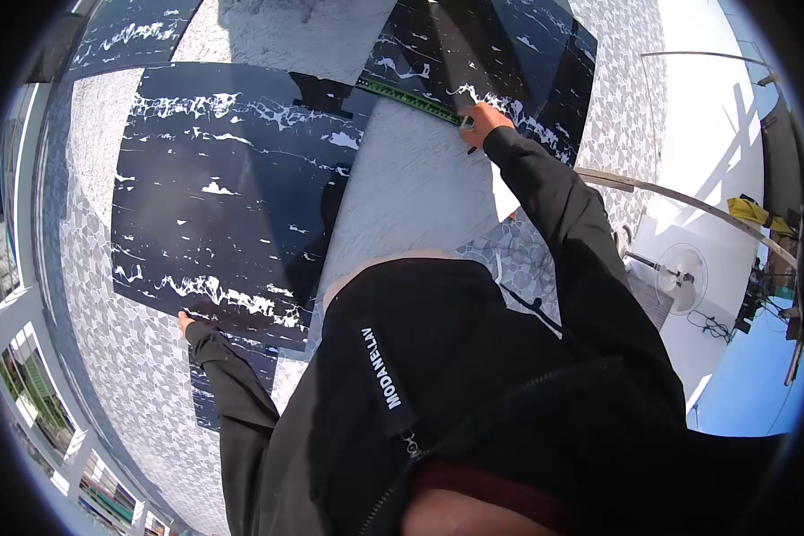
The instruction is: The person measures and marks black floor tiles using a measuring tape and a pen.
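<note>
My right hand (pixel 484 123) is closed on one end of a green measuring tape (pixel 411 99) with dark markings. The tape runs to the left across the pale strip of floor (pixel 411 179) between two dark tiles. Beside that hand lies the right-hand dark tile (pixel 473 54), with white veins. A large dark marbled tile (pixel 232 188) fills the left of the view, and a dark patch lies at its upper right corner. At its near left edge my left hand (pixel 186 323) has its fingertips on the rim, the other fingers mostly hidden.
Another dark tile (pixel 129 34) lies at the upper left, and a smaller dark piece (pixel 207 393) under my left sleeve. Grey patterned floor (pixel 121 348) surrounds them. A fan (pixel 683 279), a long thin wooden strip (pixel 679 196) and a yellow cloth (pixel 749 211) are at the right.
</note>
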{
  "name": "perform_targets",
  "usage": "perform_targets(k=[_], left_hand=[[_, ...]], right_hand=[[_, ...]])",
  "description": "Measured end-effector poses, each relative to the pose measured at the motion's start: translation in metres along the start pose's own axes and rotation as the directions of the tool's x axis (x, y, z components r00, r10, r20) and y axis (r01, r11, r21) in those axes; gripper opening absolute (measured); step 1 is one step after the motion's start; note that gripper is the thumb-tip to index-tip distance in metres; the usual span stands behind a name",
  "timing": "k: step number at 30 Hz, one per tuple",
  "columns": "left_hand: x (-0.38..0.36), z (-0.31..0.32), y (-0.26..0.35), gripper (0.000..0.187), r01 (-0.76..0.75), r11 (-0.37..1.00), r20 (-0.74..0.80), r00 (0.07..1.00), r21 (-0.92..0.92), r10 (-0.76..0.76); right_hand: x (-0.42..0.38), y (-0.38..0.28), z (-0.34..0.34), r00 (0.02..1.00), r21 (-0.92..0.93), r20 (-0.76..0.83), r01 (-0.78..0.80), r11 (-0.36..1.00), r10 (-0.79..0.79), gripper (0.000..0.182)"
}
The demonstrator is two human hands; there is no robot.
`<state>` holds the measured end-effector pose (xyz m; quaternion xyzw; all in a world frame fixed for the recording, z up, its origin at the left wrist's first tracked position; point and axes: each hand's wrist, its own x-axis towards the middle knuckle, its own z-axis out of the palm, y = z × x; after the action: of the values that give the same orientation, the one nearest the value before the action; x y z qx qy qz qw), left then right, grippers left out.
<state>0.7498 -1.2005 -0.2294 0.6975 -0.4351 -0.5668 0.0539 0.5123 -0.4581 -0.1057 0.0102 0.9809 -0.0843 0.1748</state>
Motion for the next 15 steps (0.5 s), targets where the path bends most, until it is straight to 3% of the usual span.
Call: perform_targets(k=[1,4,7,9,12,15], left_hand=[[0.003,0.005,0.005,0.055,0.043,0.993,-0.210,0.977,0.106,-0.020],[0.015,-0.003,0.002,0.050,0.113,0.993,-0.051,0.992,-0.021,-0.114],[0.014,0.001,0.011,0.053,0.132,0.983,-0.010,0.991,0.128,-0.132],[-0.009,0.011,0.018,0.043,0.168,0.981,-0.098,0.982,0.092,-0.159],[-0.033,0.026,0.022,0.038,-0.123,0.918,-0.362,0.893,0.378,0.269],[-0.051,0.042,0.037,0.039,-0.281,0.682,-0.433,0.598,0.675,0.674]], right_hand=[[0.001,0.000,0.003,0.999,-0.009,-0.017,0.038,0.999,-0.039,0.045],[-0.001,-0.003,0.005,1.000,0.024,0.028,0.008,1.000,-0.009,0.046],[-0.003,-0.010,0.001,0.997,0.044,0.070,-0.044,0.998,0.041,0.048],[-0.001,-0.008,0.002,0.998,0.015,0.046,-0.042,0.999,0.041,0.047],[0.004,-0.007,0.007,0.995,-0.013,0.047,-0.082,0.997,0.083,0.047],[0.003,-0.011,0.006,0.994,-0.042,0.052,-0.098,0.994,0.100,0.047]])
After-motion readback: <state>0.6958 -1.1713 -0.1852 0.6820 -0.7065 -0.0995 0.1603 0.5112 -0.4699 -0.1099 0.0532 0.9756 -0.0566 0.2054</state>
